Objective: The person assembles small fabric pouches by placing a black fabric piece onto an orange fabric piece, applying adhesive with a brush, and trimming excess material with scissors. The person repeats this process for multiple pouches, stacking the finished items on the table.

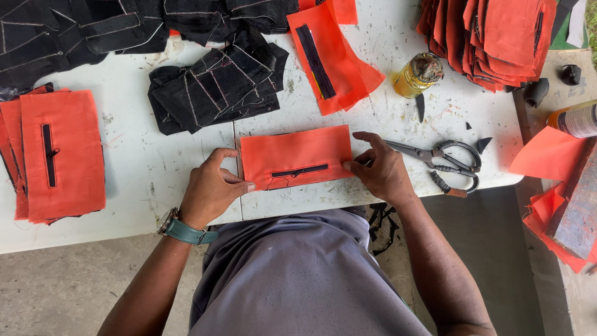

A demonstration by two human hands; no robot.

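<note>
An orange rectangle of fabric (292, 152) with a black zipper slit lies flat near the front edge of the white table (155, 174). My left hand (211, 190) pinches its left edge, thumb on the lower corner. At the piece's right edge my right hand (379, 171) grips the cloth with fingers and thumb. A watch with a teal strap is on my left wrist.
A stack of orange zipper pieces (59, 155) lies at the left. Black fabric pieces (214, 87) sit behind, more orange pieces (329, 59) at centre back and a big pile (491, 37) at back right. Scissors (444, 163) and a yellow jar (418, 74) are on the right.
</note>
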